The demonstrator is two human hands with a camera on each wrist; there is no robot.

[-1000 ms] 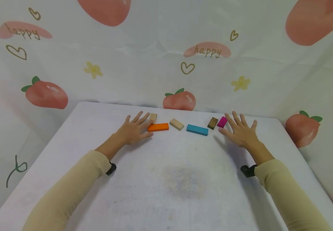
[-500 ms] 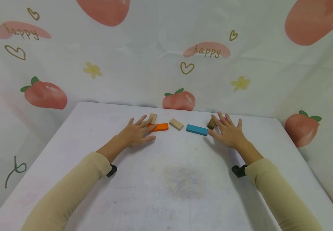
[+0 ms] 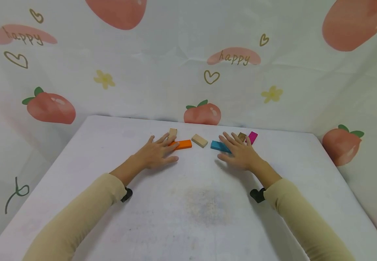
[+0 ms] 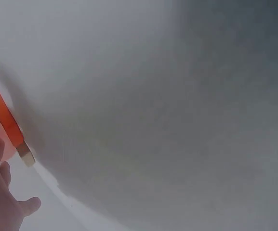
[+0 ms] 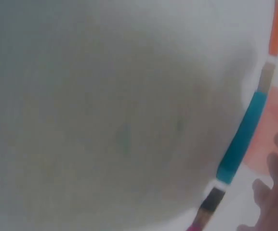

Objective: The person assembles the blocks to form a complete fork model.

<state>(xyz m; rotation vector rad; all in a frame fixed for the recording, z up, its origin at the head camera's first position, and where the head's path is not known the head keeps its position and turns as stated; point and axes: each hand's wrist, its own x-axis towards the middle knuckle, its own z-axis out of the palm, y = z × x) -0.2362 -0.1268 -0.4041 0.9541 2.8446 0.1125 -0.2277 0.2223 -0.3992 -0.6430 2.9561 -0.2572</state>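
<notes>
Both hands lie flat with fingers spread on the white worktop (image 3: 77, 152); the left hand (image 3: 154, 154) touches the near end of the orange block (image 3: 182, 144), whose long axis runs left to right; the right hand (image 3: 238, 154) covers the right end of the blue block (image 3: 217, 145), also lying crosswise; a pale block (image 3: 199, 140) sits between them, apart from both.
</notes>
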